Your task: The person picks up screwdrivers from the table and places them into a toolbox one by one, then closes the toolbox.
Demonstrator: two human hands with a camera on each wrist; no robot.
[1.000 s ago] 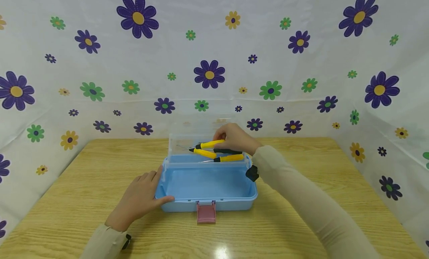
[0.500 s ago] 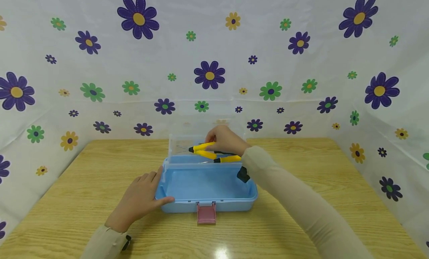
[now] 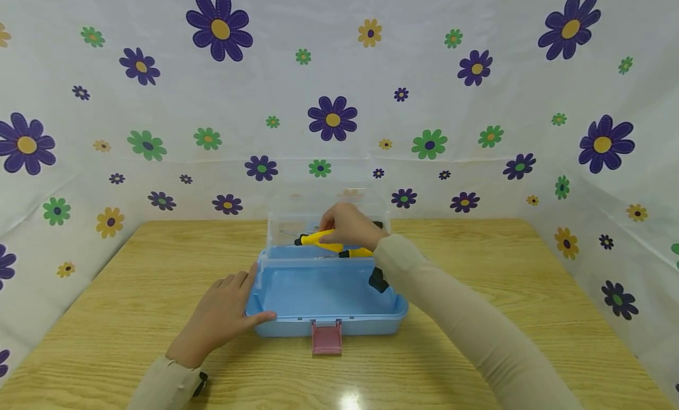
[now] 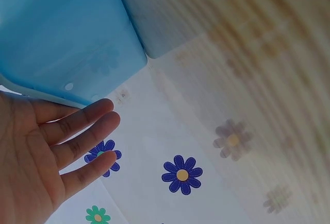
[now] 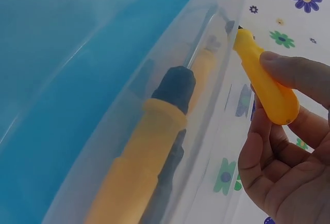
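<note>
My right hand [image 3: 347, 224] pinches a yellow-handled tool [image 5: 268, 85] between thumb and fingers. This tool has a black collar and a thin metal shaft pointing left; its tip is too small to make out. Below it, a clear plastic tray [image 3: 297, 261] holds more yellow-handled tools [image 5: 139, 152], partly hidden by the hand. The tray is at the back of a light blue toolbox [image 3: 281, 327]. At the toolbox's left front corner rests my left hand [image 3: 217, 313], thumb on the front rim, fingers straight along the left side.
A pink latch [image 3: 326, 339] hangs down on the toolbox front. Behind the tray stands the raised transparent lid [image 3: 329, 198]. The box sits on a wooden table [image 3: 477, 316], backed by a white flowered cloth [image 3: 297, 133].
My right hand has moved left and slightly down over the tray, carrying the yellow-handled tool. A black piece is now visible to its right in the tray. The left hand stays put.
</note>
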